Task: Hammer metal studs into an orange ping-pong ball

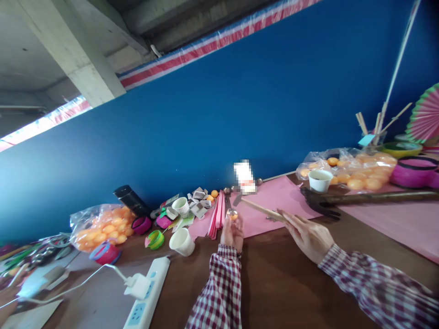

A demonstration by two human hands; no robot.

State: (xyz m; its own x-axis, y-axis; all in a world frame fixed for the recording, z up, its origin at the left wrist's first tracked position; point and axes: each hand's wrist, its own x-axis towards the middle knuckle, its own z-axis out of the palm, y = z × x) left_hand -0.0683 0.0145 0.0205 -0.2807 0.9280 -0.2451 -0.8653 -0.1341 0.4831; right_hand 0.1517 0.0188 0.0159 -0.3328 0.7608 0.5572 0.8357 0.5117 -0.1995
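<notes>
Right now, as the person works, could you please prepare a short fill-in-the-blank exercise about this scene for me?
The right hand holds a tool by its wooden ____.
The big panel behind the table is colored ____.
The pink fan has an edge colored ____.

Missing words: handle; blue; green.

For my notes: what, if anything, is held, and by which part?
Right hand: small hammer, by its handle end. Left hand: shiny round thing, gripped part unclear.

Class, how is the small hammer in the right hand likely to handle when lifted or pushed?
The small hammer should stay stiff: its wooden handle looks straight. Its dark head, probably metal, likely makes that end heavier. Pushed, its crosswise head may resist rolling.
</notes>
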